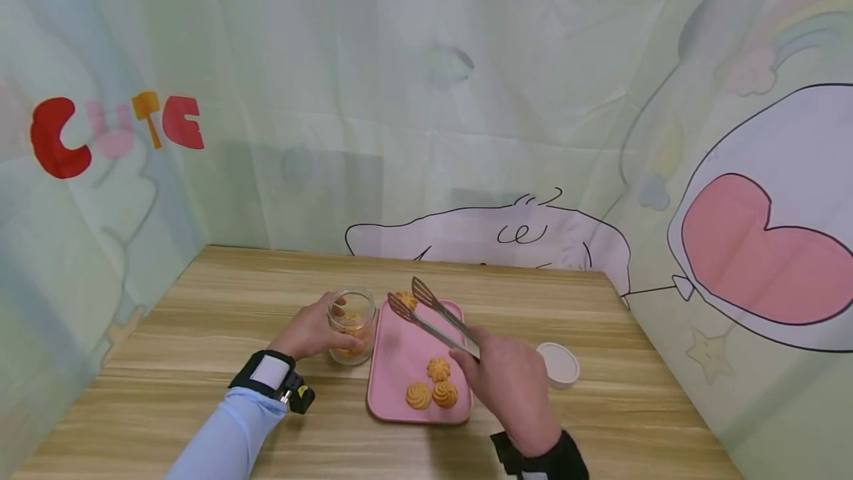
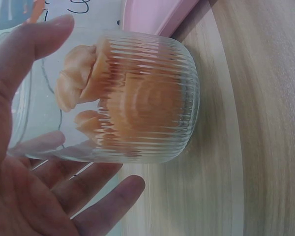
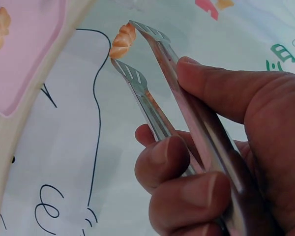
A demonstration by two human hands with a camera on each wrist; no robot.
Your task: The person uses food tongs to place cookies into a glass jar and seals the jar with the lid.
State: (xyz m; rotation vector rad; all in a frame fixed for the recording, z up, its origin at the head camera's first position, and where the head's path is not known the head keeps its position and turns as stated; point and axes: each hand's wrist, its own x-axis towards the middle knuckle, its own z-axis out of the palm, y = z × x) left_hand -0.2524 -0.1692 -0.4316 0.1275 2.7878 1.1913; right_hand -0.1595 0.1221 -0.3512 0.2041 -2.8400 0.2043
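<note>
Metal tongs (image 3: 194, 110) in right hand's (image 1: 512, 380) clasp pinch cookie (image 3: 123, 42); left hand (image 1: 306, 330) grips jar (image 2: 189, 93). Likely mid-transfer; next wants steady carry.

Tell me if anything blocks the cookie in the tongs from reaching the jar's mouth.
Nothing visible does. The cookie sits in the tongs, and the jar beside the pink tray has its mouth uncovered; the left hand grips its side, and the white lid lies on the tray's other side.

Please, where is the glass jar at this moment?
In the head view, the glass jar is held by the left hand, just left of the pink tray.
</note>
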